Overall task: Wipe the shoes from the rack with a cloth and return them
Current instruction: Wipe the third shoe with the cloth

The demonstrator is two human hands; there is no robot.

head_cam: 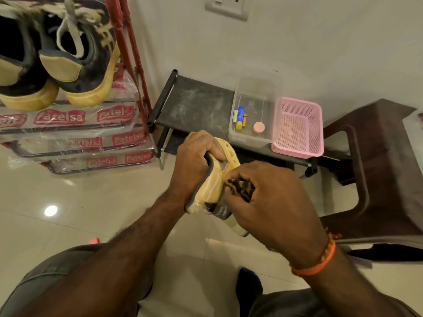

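The fingers point(231, 197) of my right hand point(270, 200) curl round a bunched dark patterned cloth point(240, 187) and press it against the side of a yellow shoe point(212, 186). My left hand point(194, 161) grips the same shoe from nine o'clock, fingers wrapped over its collar and thumb on top, holding it in the air above the pale tiled floor point(68, 202).

I judge the wiping to be underway on this one shoe: it is off the rack point(132, 53) and not yet returned. At ten o'clock a pair of dark sneakers point(75, 65) with cream heels, yellow soles and grubby laces sits on the rack; whether I have cleaned them I cannot tell.

The shoe in my grip looks soft and moulded, with round vent holes near its toe and a grey lining. The cloth is limp and crumpled. The rack's shelves are wrapped in crinkly clear printed plastic on red metal rods. At one o'clock a low black shelf point(194, 104), dusty and scuffed, carries a clear plastic box point(256, 88) and a pink perforated basket point(297, 133).
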